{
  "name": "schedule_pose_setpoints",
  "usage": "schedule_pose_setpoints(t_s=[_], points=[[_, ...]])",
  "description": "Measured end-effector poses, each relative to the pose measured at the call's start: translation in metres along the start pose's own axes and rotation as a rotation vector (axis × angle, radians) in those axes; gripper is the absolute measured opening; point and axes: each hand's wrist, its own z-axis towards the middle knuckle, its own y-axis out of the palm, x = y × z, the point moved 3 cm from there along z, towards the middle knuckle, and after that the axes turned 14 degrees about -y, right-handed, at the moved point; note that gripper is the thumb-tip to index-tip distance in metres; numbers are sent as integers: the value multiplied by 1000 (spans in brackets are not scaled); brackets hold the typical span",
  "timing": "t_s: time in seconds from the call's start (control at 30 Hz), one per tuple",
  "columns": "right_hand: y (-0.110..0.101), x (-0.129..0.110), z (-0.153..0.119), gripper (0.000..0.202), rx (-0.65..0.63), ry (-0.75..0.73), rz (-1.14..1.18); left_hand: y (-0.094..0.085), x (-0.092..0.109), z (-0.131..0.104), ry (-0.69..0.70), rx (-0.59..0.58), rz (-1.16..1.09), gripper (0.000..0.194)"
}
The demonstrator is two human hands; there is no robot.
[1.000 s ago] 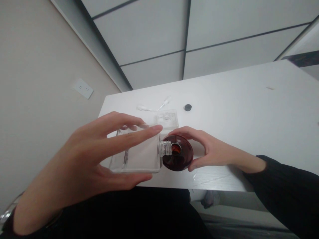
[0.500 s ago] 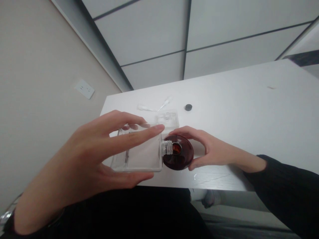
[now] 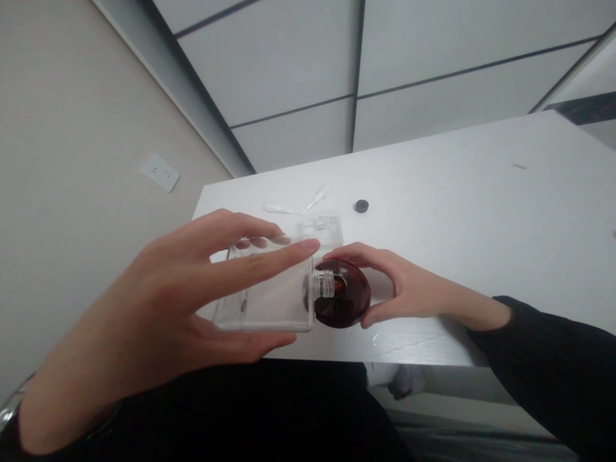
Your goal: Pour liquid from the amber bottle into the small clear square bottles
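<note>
My left hand (image 3: 206, 276) grips a clear square bottle (image 3: 276, 298), tipped on its side with its threaded neck pointing right. The neck lies over the round opening of a dark red-brown bottle (image 3: 349, 305). Around that bottle's right side are the fingers and thumb of my right hand (image 3: 399, 282). Whether liquid is passing between the two bottles is too small to tell. Behind them on the white table (image 3: 447, 205) sits a clear plastic piece (image 3: 321, 228), and a small dark cap (image 3: 361, 206) is farther back.
Two clear, thin plastic pieces (image 3: 283, 209) lie near the table's back left. A small light scrap (image 3: 520, 167) is at the back right. The wall with a socket (image 3: 160, 172) rises at the left, and panelled doors (image 3: 293, 70) stand behind the table.
The red-brown bottle and my right hand have shifted slightly left, so the clear bottle's neck covers more of its opening. The view has also moved a little.
</note>
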Motion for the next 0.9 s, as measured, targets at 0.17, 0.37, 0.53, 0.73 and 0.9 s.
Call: schedule_pose_setpoints(t_s=[0.17,0.37,0.53,0.73,0.9], points=[[1,1,-1,79,6,-25,3,0,1,2,15,-22,-3,54],[0,2,0,79,4,-40,-2,-1,2,5,33,-37,9,52],[0,2,0,80,9,-43,-2,-1,0,3,5,-54,-12,51],[0,3,-1,78,11,-36,3,-2,1,4,-8,-38,-19,53],[0,3,-1,78,24,-34,30,-3,2,5,-22,-49,-12,57]])
